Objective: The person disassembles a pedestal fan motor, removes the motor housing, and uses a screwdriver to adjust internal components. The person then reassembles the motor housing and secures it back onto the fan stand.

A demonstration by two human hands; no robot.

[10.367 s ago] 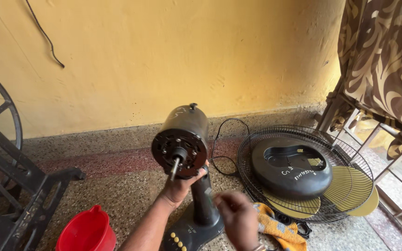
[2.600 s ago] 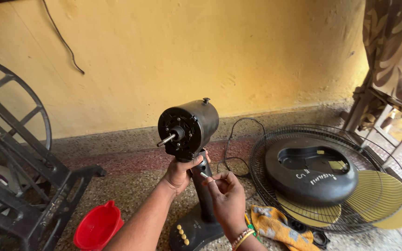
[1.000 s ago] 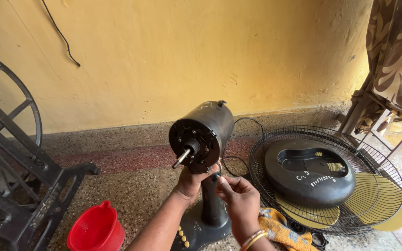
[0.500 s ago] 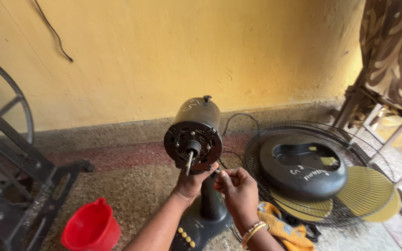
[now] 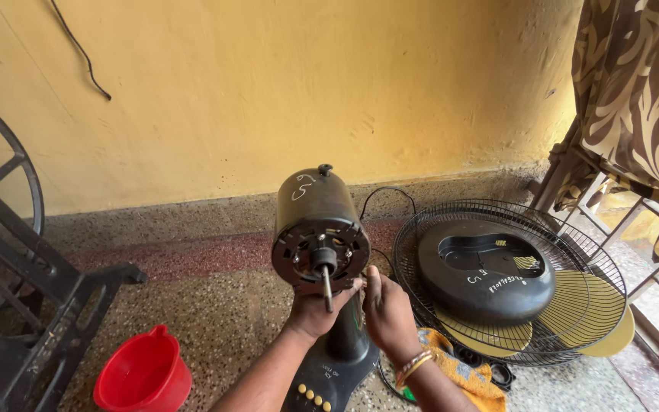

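Motor [image 5: 319,229] sits bare on top of its stand [image 5: 345,343], the shaft [image 5: 326,286] pointing toward the camera and slightly down, so its front face is open to view. The left hand [image 5: 316,311] is wrapped around the neck just under the motor, apparently to steady the head. The right hand [image 5: 387,313] stands just beside it, fingers upright and close together against the neck's right side; whether it pinches anything I cannot tell (the palm faces away). The stand's base shows a row of yellow buttons [image 5: 308,394], facing the person.

To the right a wire guard [image 5: 581,252] lies flat on the floor like a tray, holding a black cover [image 5: 482,271] and pale yellow blades [image 5: 589,305], kept together within reach. A yellow cloth [image 5: 463,374] lies by the right wrist, a red bucket [image 5: 143,374] on the left near a black iron frame [image 5: 32,305].
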